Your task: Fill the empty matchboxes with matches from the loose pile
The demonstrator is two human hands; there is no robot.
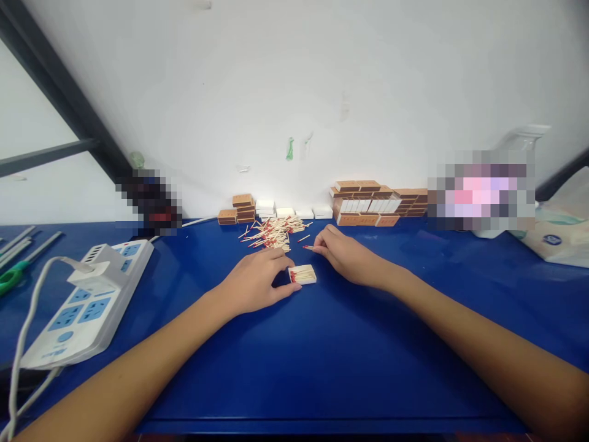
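My left hand [262,279] grips a small white matchbox tray [309,280] by its left end, thumb at the near side and fingers at the far side. Red-tipped matches lie inside the tray, their heads toward the left. To the right and slightly farther back, my right hand [343,253] is closed in a pinch on matches [309,247], whose red heads point left; I cannot tell exactly how many. Just beyond both hands spreads a loose heap of matches [276,233]. A single match [304,238] lies apart, to the right of the heap.
Along the wall stand brown matchboxes [243,209], white trays [285,212] and a larger matchbox stack [365,204]. A power strip [92,301] with a cable and green-handled scissors [13,276] lie left. A plastic bag [559,230] sits right on the blue table [331,368].
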